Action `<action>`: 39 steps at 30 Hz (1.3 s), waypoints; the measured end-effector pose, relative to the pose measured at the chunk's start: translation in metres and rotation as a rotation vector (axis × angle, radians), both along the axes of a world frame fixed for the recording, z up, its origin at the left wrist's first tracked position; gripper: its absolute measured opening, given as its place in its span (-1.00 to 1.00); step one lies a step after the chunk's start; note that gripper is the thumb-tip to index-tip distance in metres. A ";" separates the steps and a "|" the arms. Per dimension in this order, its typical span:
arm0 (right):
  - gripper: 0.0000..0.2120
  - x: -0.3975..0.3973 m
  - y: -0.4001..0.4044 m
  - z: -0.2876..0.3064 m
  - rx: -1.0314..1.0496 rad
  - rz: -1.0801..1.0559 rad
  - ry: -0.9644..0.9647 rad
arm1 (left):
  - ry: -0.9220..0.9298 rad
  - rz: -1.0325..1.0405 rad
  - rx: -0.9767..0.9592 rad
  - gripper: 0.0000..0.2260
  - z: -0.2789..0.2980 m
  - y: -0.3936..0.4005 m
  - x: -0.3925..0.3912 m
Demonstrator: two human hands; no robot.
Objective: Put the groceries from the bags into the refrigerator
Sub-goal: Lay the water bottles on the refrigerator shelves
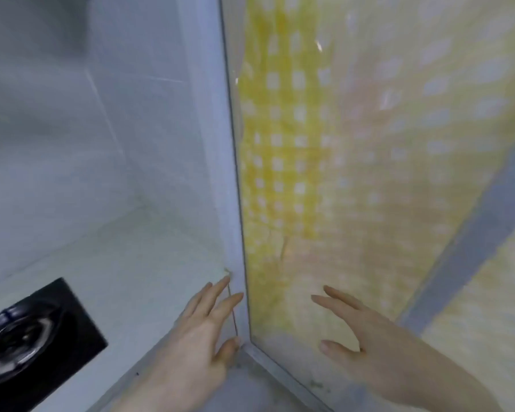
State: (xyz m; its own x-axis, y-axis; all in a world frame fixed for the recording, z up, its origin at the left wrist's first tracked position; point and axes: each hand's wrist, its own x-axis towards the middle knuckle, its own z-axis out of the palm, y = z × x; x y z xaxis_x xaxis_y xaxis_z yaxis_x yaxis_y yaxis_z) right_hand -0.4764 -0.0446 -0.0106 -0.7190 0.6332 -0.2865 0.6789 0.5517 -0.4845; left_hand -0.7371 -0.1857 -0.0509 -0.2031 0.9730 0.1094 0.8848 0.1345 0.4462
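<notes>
Bare hands reach forward, fingers straight and spread, holding nothing; left hand (202, 331) by a white edge (235, 233); right hand (360, 331) apart.

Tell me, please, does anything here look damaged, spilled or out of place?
Nothing clearly does. Both the left hand and the right hand are open and hold nothing, near a glossy panel reflecting a yellow checked pattern. The picture is blurred, so small faults could be missed.
</notes>
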 end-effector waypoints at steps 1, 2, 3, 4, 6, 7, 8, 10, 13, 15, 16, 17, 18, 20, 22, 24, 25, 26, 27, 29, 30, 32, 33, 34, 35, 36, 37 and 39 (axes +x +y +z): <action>-0.39 -0.025 -0.006 0.000 0.015 0.044 0.004 | 0.005 0.050 0.013 -0.42 0.000 -0.019 -0.018; -0.39 -0.049 -0.014 0.000 0.030 0.082 0.012 | 0.006 0.101 0.028 -0.42 -0.001 -0.039 -0.036; -0.40 -0.075 -0.022 0.000 0.042 0.116 0.031 | 0.006 0.149 0.038 -0.43 -0.002 -0.060 -0.053; -0.40 -0.099 -0.031 -0.002 0.046 0.151 0.055 | 0.008 0.195 0.045 -0.44 -0.003 -0.080 -0.070; -0.42 -0.145 -0.051 -0.003 0.026 0.232 0.095 | 0.015 0.278 0.061 -0.45 -0.005 -0.120 -0.101; -0.43 -0.168 -0.061 -0.005 0.018 0.280 0.108 | 0.016 0.317 0.075 -0.45 -0.005 -0.139 -0.115; -0.44 -0.189 -0.071 -0.007 0.016 0.324 0.117 | 0.016 0.358 0.085 -0.45 -0.006 -0.157 -0.127; -0.43 -0.228 -0.091 -0.011 0.018 0.386 0.117 | 0.017 0.441 0.078 -0.45 -0.007 -0.192 -0.148; -0.42 -0.279 -0.124 -0.019 0.024 0.488 0.128 | 0.023 0.559 0.062 -0.43 -0.013 -0.242 -0.172; -0.41 -0.311 -0.145 -0.022 0.007 0.562 0.135 | 0.021 0.632 0.058 -0.42 -0.019 -0.273 -0.188; -0.41 -0.325 -0.154 -0.022 -0.012 0.593 0.126 | 0.016 0.667 0.057 -0.41 -0.022 -0.287 -0.195; -0.41 -0.339 -0.164 -0.022 -0.028 0.624 0.117 | 0.008 0.707 0.053 -0.41 -0.025 -0.301 -0.201; -0.41 -0.353 -0.172 -0.022 -0.039 0.656 0.110 | 0.003 0.748 0.053 -0.41 -0.027 -0.314 -0.206; -0.41 -0.379 -0.188 -0.023 -0.043 0.722 0.100 | -0.015 0.825 0.063 -0.42 -0.032 -0.339 -0.213; -0.41 -0.406 -0.203 -0.027 -0.050 0.784 0.087 | -0.036 0.896 0.058 -0.42 -0.038 -0.362 -0.216; -0.41 -0.432 -0.219 -0.031 -0.066 0.848 0.078 | -0.056 0.967 0.048 -0.42 -0.044 -0.384 -0.219; -0.41 -0.446 -0.227 -0.034 -0.074 0.882 0.080 | -0.070 0.999 0.046 -0.42 -0.047 -0.394 -0.222; -0.40 -0.459 -0.233 -0.038 -0.083 0.914 0.084 | -0.078 1.035 0.039 -0.42 -0.049 -0.404 -0.224; -0.40 -0.472 -0.239 -0.042 -0.091 0.945 0.087 | -0.079 1.074 0.032 -0.43 -0.052 -0.412 -0.227; -0.40 -0.498 -0.251 -0.049 -0.108 1.007 0.085 | -0.087 1.157 0.006 -0.44 -0.054 -0.426 -0.234; -0.39 -0.512 -0.255 -0.052 -0.114 1.035 0.085 | -0.083 1.195 0.003 -0.44 -0.055 -0.432 -0.238; -0.38 -0.540 -0.264 -0.056 -0.124 1.088 0.076 | -0.080 1.259 0.009 -0.45 -0.054 -0.440 -0.247; -0.38 -0.554 -0.269 -0.057 -0.133 1.109 0.071 | -0.089 1.286 0.006 -0.45 -0.054 -0.444 -0.252; -0.38 -0.567 -0.273 -0.057 -0.144 1.130 0.068 | -0.099 1.309 0.001 -0.45 -0.053 -0.447 -0.257; -0.39 -0.580 -0.277 -0.057 -0.152 1.154 0.063 | -0.105 1.330 -0.002 -0.45 -0.052 -0.451 -0.263; -0.39 -0.593 -0.281 -0.057 -0.156 1.178 0.056 | -0.106 1.356 -0.008 -0.45 -0.051 -0.455 -0.269; -0.40 -0.605 -0.285 -0.056 -0.157 1.202 0.050 | -0.097 1.381 -0.008 -0.45 -0.050 -0.458 -0.275; -0.40 -0.631 -0.293 -0.057 -0.155 1.248 0.041 | -0.087 1.436 -0.004 -0.46 -0.050 -0.464 -0.286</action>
State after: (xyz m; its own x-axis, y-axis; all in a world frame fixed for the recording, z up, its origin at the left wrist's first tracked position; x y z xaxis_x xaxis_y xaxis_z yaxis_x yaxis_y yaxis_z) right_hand -1.1071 -0.3373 -0.0680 -0.8127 -0.5216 -0.2598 -0.2806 0.7411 -0.6099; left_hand -1.0227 -0.6495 -0.1006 -0.9962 -0.0750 0.0433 -0.0444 0.8716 0.4883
